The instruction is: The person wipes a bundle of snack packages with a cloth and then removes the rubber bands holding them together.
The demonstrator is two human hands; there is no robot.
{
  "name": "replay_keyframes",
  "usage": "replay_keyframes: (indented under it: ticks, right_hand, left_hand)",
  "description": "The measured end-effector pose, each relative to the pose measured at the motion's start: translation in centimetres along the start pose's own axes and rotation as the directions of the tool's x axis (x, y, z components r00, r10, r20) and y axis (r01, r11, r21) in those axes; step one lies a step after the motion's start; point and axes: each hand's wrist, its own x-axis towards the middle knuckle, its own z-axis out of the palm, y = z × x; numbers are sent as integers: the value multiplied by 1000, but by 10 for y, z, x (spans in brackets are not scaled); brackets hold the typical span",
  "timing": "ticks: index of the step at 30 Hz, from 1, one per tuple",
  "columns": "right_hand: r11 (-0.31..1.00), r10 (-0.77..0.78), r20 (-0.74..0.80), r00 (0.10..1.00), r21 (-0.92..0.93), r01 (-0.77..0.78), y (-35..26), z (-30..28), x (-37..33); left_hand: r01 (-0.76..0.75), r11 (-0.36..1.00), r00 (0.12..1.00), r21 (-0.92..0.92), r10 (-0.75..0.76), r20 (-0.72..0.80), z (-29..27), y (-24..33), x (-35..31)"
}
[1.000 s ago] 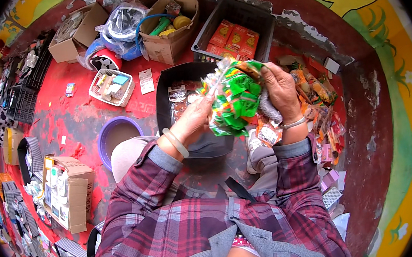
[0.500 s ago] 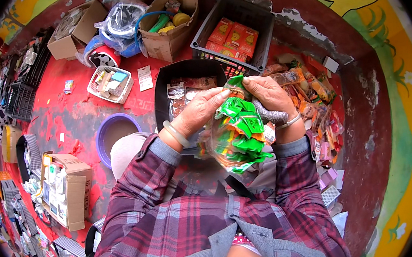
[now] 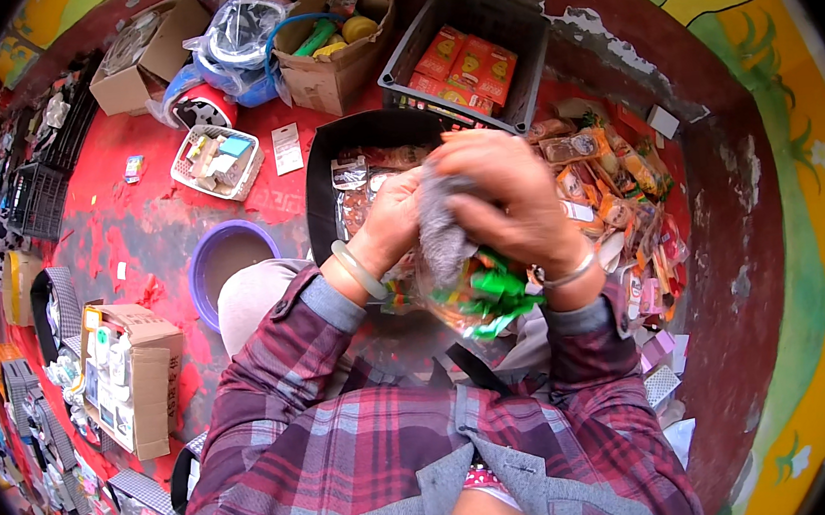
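In front of my chest, my left hand (image 3: 387,228) is closed at the top of a clear plastic bag of green packets (image 3: 497,292), its fingertips partly hidden by cloth. My right hand (image 3: 517,201), blurred by motion, is folded over a grey cloth (image 3: 442,236) that lies against the upper part of the bag. The cloth hangs down between the two hands and covers much of the bag. Just beyond my hands stands a black bin (image 3: 320,182) with packaged goods (image 3: 354,201) in it.
A heap of packaged snacks (image 3: 615,176) lies to the right. Behind are a grey crate (image 3: 532,69) of orange-red boxes and a cardboard box (image 3: 309,87). On the left stand a purple basin (image 3: 201,290), a white basket (image 3: 248,179) and an open carton (image 3: 156,385).
My right hand has swung left and up over the bag, bringing the grey cloth from beside it onto its top. My left hand stays near the same spot.
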Motion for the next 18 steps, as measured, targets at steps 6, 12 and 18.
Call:
replay_keyframes:
  ticks: [6,12,18]
  right_hand:
    - [928,237,-58,970,310,-208,29,18,-15]
    - [720,384,47,922,611,-331,51,-2,-28]
    - [824,469,-265,842,475,-310,55,-23,-32]
  left_hand:
    - [-94,991,993,100,101,-62,-1,-3,0]
    - [-135,984,984,120,147,-99,3,13,-2]
    - [-130,991,979,17,131,-153,1,30,0]
